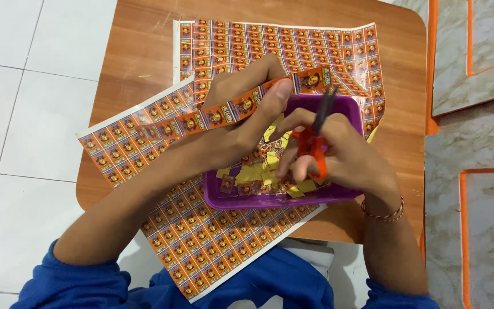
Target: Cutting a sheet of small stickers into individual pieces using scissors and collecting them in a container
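Observation:
My left hand (246, 109) pinches a long orange strip of printed stickers (224, 113) between thumb and fingers, holding it level above the table. My right hand (333, 154) grips small scissors (314, 134) with orange handles; the dark blades point up toward the strip's right end. Both hands hover over a purple plastic tray (350, 109) that holds several cut stickers and yellow backing scraps (258, 171).
Large printed sticker sheets (201, 229) cover much of the small wooden table (144, 57), one hanging over its near edge. White floor tiles lie to the left, marbled tiles with orange borders to the right. My blue sleeves show at the bottom.

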